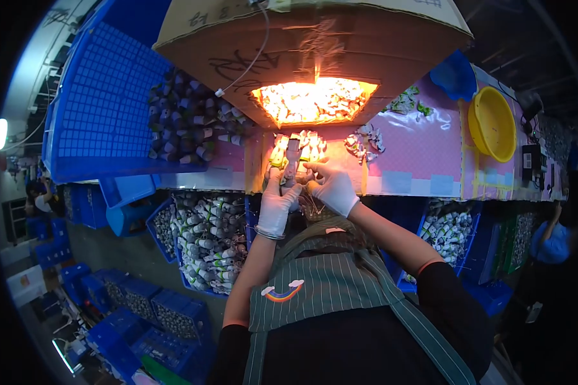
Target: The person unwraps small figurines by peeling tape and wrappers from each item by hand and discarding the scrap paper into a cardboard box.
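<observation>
My left hand (277,206), in a white glove, is wrapped round a small greyish-pink part (292,157) that stands upright over the table edge. Gloved in white too, my right hand (333,189) has its fingers pinched close beside that part; what they hold is too small to make out. Several white and yellow-green pieces (310,146) lie just beyond my hands, under the brightly lit opening of a cardboard box (237,58). A little pile of whitish pieces (365,142) sits to the right.
A tipped blue crate (103,96) with many dark pieces (180,119) stands on the left. Crates of whitish pieces (212,237) are below the pink table (424,154). A yellow basin (492,124) stands at right. Beyond it, a person in blue (551,240) is at the far right.
</observation>
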`<control>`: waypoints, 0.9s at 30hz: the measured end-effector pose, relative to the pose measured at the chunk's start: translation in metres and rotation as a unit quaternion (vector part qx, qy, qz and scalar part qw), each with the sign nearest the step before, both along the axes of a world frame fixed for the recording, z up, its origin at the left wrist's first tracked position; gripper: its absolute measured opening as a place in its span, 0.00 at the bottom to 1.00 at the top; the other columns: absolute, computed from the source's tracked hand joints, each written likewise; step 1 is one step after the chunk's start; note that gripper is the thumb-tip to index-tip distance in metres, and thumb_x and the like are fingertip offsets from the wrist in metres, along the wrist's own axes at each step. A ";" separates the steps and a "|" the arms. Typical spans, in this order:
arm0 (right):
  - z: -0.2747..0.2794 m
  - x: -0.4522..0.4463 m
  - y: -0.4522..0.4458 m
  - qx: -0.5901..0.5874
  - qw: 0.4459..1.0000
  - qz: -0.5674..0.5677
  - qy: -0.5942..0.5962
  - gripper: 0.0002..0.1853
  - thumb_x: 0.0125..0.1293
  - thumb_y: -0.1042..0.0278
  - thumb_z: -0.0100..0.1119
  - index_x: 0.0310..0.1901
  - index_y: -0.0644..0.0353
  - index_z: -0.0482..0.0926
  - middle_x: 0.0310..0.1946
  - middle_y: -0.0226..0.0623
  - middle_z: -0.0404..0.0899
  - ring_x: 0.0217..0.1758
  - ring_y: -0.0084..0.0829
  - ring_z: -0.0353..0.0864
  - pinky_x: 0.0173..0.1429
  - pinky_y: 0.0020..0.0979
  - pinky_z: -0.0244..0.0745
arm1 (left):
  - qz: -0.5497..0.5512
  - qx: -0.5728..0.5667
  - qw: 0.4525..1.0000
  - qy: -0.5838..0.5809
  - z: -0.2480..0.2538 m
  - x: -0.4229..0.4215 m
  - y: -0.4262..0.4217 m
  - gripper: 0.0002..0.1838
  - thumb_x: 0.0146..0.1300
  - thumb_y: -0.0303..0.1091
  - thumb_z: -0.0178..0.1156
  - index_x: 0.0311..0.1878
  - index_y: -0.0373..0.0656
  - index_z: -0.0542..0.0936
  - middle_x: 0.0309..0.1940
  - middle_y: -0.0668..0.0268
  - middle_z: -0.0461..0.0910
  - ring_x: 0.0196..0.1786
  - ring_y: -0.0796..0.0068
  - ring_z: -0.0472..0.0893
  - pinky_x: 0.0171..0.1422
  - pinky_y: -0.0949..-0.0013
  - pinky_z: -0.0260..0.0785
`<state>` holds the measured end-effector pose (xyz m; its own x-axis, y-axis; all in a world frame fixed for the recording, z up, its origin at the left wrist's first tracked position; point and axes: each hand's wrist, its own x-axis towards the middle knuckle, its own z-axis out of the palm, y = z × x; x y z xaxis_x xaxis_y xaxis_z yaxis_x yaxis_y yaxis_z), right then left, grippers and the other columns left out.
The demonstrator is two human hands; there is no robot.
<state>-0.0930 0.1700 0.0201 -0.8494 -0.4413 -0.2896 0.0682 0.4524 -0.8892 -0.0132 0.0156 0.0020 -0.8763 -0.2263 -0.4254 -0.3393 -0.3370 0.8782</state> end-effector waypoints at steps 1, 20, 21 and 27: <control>0.001 -0.002 -0.001 -0.048 0.996 -0.020 -0.075 0.15 0.61 0.76 0.63 0.51 0.65 0.81 0.39 0.38 0.83 0.41 0.23 0.82 0.46 0.27 0.78 | -0.007 -0.037 0.999 -0.013 0.000 0.002 -0.002 0.23 0.63 0.27 0.66 0.61 0.40 0.73 0.37 0.71 0.78 0.32 0.87 0.74 0.35 0.80 0.70; -0.010 0.009 -0.012 -0.342 0.884 -0.054 -0.313 0.19 0.60 0.77 0.68 0.52 0.68 0.76 0.44 0.37 0.81 0.46 0.27 0.81 0.55 0.29 0.77 | -0.135 -0.252 0.958 0.030 0.028 0.011 0.003 0.25 0.58 0.36 0.72 0.57 0.38 0.77 0.41 0.61 0.83 0.47 0.74 0.83 0.52 0.68 0.75; -0.008 0.013 -0.013 -0.355 0.875 -0.065 -0.324 0.18 0.60 0.78 0.68 0.51 0.67 0.76 0.43 0.37 0.80 0.46 0.26 0.81 0.55 0.29 0.77 | -0.135 -0.252 0.958 0.028 0.026 0.012 0.003 0.25 0.58 0.36 0.72 0.57 0.38 0.77 0.41 0.61 0.83 0.47 0.74 0.83 0.52 0.68 0.75; -0.007 -0.001 -0.005 -0.171 0.938 0.048 -0.297 0.23 0.69 0.49 0.62 0.55 0.60 0.76 0.34 0.27 0.80 0.29 0.16 0.77 0.33 0.20 0.74 | -0.178 -0.316 0.932 -0.017 0.012 0.015 -0.014 0.18 0.63 0.39 0.66 0.52 0.40 0.77 0.41 0.54 0.82 0.42 0.58 0.84 0.48 0.61 0.76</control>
<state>-0.0945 0.1651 0.0131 -0.5348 -0.6607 -0.5267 0.5703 0.1777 -0.8020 0.0020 0.0020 0.0136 -0.9319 -0.1392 -0.3350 -0.3626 0.3820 0.8501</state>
